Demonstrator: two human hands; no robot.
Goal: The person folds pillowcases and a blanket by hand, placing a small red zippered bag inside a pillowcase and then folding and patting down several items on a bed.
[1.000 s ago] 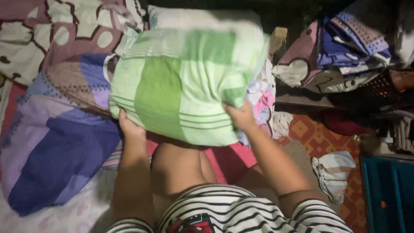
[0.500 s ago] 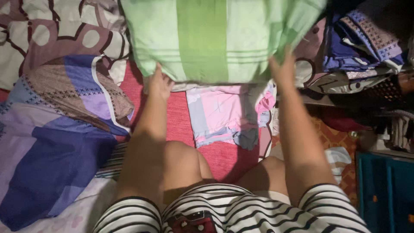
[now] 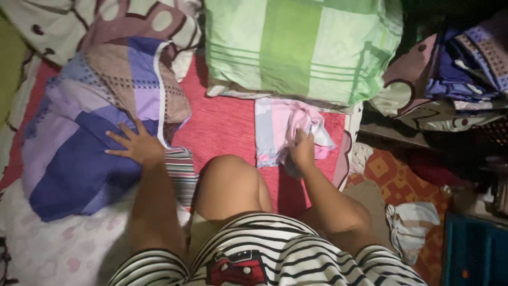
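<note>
A green checked pillow lies at the head of the red mattress. Just in front of it lies a pink and grey cloth. My right hand is shut on a bunched part of that cloth and lifts it slightly. My left hand rests flat, fingers spread, on a purple and blue patchwork pillow at the left. My bare knee sits between the two arms.
A maroon and cream blanket lies behind the patchwork pillow. A pile of folded fabrics sits at the right. On the patterned floor lie a crumpled striped cloth and a blue box.
Both hands have let go of the green pillow, which now rests at the head of the mattress. The left hand moved to the patchwork pillow; the right hand took hold of the pink cloth.
</note>
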